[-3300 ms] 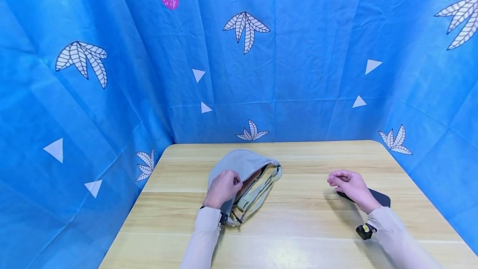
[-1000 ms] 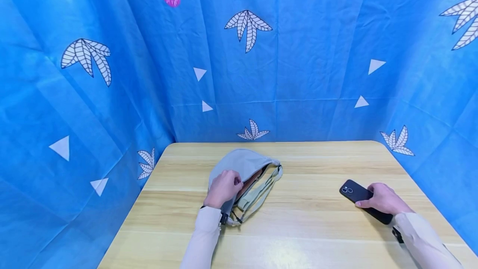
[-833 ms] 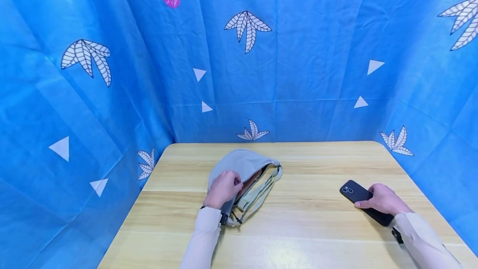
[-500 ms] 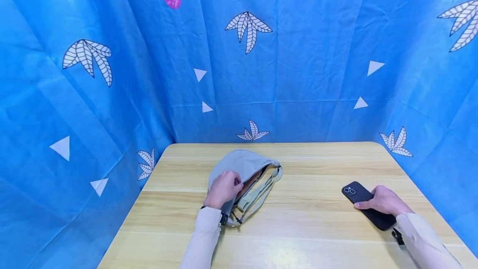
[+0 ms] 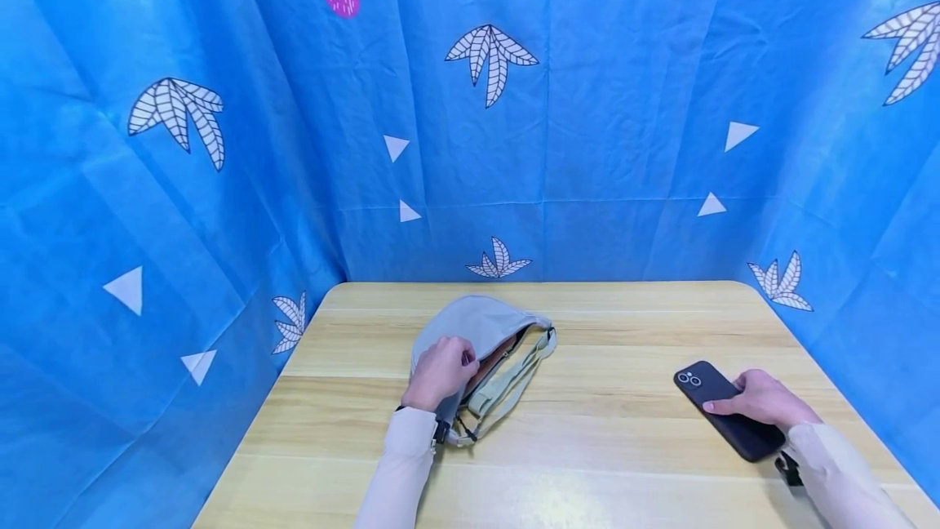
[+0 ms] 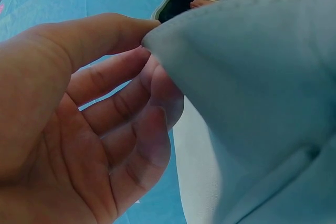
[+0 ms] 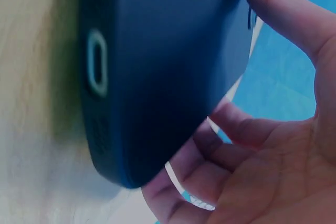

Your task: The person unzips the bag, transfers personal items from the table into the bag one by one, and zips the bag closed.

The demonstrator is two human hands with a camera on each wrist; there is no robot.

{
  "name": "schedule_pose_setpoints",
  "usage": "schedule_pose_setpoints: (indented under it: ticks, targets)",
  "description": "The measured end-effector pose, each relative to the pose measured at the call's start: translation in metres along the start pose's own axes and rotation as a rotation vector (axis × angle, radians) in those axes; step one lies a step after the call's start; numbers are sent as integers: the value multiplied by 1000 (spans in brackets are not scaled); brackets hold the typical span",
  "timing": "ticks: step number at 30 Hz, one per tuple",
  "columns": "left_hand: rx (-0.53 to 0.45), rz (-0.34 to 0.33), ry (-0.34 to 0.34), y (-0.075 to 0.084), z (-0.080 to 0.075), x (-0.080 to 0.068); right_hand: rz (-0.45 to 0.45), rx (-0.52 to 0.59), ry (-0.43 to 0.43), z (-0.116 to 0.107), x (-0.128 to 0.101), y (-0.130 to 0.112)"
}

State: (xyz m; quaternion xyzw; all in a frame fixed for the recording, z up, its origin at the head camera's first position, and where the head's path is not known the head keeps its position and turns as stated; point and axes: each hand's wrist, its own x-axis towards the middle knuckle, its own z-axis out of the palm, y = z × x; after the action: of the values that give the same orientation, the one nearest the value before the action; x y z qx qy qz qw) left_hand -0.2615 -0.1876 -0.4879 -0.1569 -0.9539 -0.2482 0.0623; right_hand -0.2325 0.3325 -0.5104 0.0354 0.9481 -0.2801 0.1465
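On the left of the table, a grey sling bag [image 5: 470,321] lies with its zipped mouth gaping and its strap [image 5: 517,382] looped toward the right. My left hand [image 5: 438,372] pinches the fabric edge of the mouth between thumb and fingertips; the left wrist view shows the bag's cloth [image 6: 252,72] stretching away from that pinch. Over at the right, my right hand [image 5: 767,400] grips a black smartphone [image 5: 740,431] across its sides, camera side up. In the right wrist view the phone's port end [image 7: 97,64] faces the camera. Whether the phone touches the table is unclear.
A light wooden table [image 5: 587,447] with rounded far corners carries both things. Blue patterned curtains [image 5: 617,104] hang behind it and along both sides. Bare tabletop lies between the bag and the phone.
My right hand was raised above the phone earlier and has since come down and gripped it. Over the last second the phone has shifted slightly toward me. My left hand stays at the bag.
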Motion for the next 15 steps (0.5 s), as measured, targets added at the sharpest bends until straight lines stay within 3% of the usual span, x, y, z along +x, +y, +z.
schedule_pose_setpoints:
  ticks: [6,15]
  targets:
    - [-1,-5,-8,1,0,1,-65,86,-43,-5,-1,10]
    - [4,-9,-7,0,0,1,-77,236,-172,-11,-3,23]
